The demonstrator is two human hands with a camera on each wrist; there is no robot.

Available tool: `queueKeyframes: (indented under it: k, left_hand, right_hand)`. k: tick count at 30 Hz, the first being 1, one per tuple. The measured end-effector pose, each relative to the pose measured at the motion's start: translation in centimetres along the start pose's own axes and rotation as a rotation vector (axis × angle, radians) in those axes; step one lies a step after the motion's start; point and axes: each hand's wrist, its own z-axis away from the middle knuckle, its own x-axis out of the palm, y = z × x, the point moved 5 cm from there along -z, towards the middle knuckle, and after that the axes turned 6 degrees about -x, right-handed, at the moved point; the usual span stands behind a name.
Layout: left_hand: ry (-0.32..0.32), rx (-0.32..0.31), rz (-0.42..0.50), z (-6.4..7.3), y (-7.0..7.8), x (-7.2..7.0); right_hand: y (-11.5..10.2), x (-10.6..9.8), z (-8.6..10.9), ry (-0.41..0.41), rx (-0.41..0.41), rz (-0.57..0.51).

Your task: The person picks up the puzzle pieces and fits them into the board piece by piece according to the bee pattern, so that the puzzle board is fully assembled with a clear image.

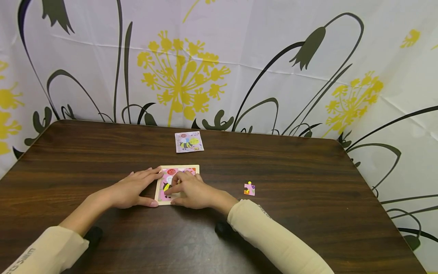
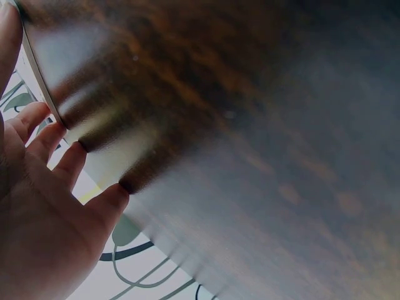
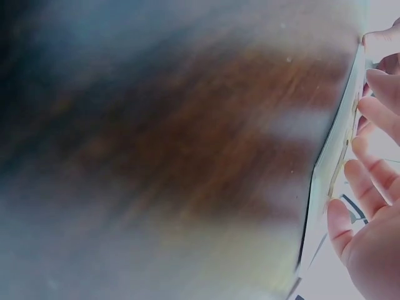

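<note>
A wooden-rimmed jigsaw tray (image 1: pixel 180 166) lies flat on the table, its pink bee picture (image 1: pixel 167 186) partly hidden by my right hand (image 1: pixel 195 192). At the tray's left side rests my left hand (image 1: pixel 131 189), fingers spread, with fingertips at the top corner and the thumb at the bottom corner. My right hand reaches over the right half of the tray, its loosely bent fingertips down at the picture; no piece shows between them. A loose jigsaw piece (image 1: pixel 249 189), pink with yellow and orange, lies to the right of that hand.
A square bee picture card (image 1: pixel 189 142) lies behind the tray. The dark wooden table (image 1: pixel 301 179) runs back to a flower-printed cloth (image 1: pixel 260 34). Both forearms wear beige sleeves (image 1: pixel 273 232).
</note>
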Motion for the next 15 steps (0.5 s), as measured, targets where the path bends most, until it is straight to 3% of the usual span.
queueKeyframes:
  k: [9, 15]
  left_hand:
    - [0.001, -0.005, -0.002, 0.05, -0.16, 0.05]
    - [0.004, -0.004, 0.002, 0.05, -0.15, 0.01]
  right_hand:
    - [-0.09, -0.04, 0.12, -0.033, 0.023, 0.002]
    - [-0.09, -0.5, 0.33, -0.015, 0.013, -0.06]
